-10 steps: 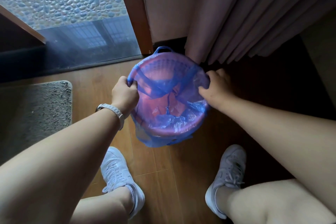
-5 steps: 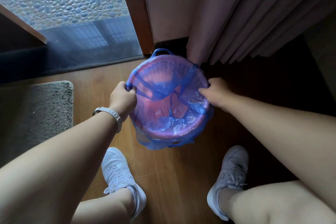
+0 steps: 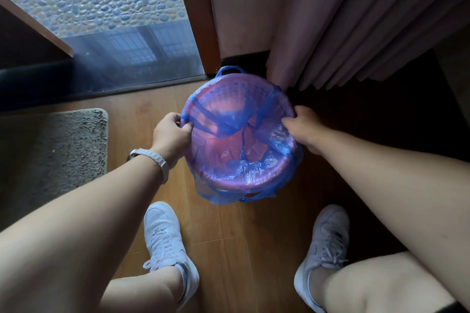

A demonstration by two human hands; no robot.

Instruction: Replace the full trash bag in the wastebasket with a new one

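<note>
A round pink mesh wastebasket (image 3: 223, 98) stands on the wood floor below me. A thin blue trash bag (image 3: 254, 168) lines it, its edge folded over the rim and hanging down the near side; a bag handle loop (image 3: 230, 70) sticks up at the far rim. My left hand (image 3: 171, 134), with a watch on the wrist, pinches the bag's edge at the left rim. At the right rim, my right hand (image 3: 304, 127) grips the bag film over the edge. The basket's inside looks empty apart from the bag.
Pink curtain folds (image 3: 343, 33) hang right behind the basket, touching its far right rim. A grey mat (image 3: 50, 155) lies to the left. A wooden door frame (image 3: 198, 20) and frosted glass stand behind. My two white shoes (image 3: 165, 239) flank the floor just below the basket.
Both hands have slid along the rim, pulling the bag's edge further over it. The bag now sits flatter against the basket's inner wall.
</note>
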